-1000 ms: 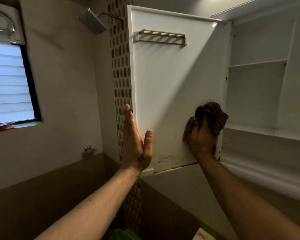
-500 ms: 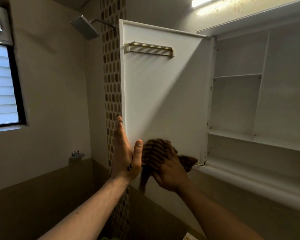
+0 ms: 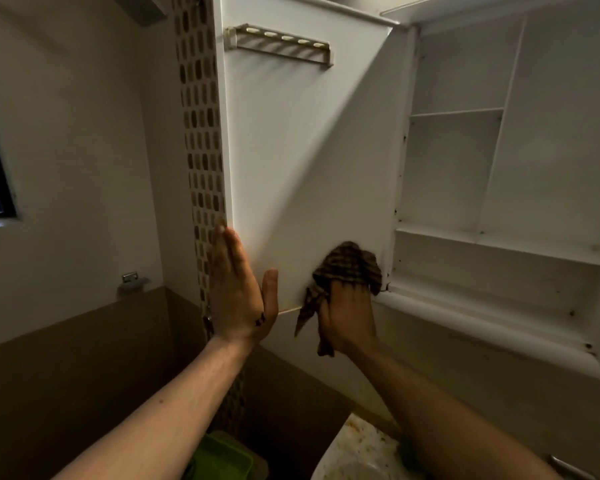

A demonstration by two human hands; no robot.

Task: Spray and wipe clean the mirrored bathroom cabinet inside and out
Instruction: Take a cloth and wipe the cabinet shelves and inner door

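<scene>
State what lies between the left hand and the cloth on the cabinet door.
In the head view, only bare white door separates the left hand from the cloth.

White wall cabinet (image 3: 548,140), open, shelves bare and speckled with dark spots. Door (image 3: 302,161) swung wide to the left, slotted rack (image 3: 279,46) near its top. Dark checked cloth (image 3: 347,268) bunched against the door's lower hinge-side corner.

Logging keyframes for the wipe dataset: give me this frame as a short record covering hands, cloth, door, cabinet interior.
left hand: flat, fingers straight, bracing cabinet door's free edge
right hand: grips checked cloth against door's lower inner face, hinge side
cabinet door: open, slotted rack near top
shelves: white, dark specks along front edges
</scene>
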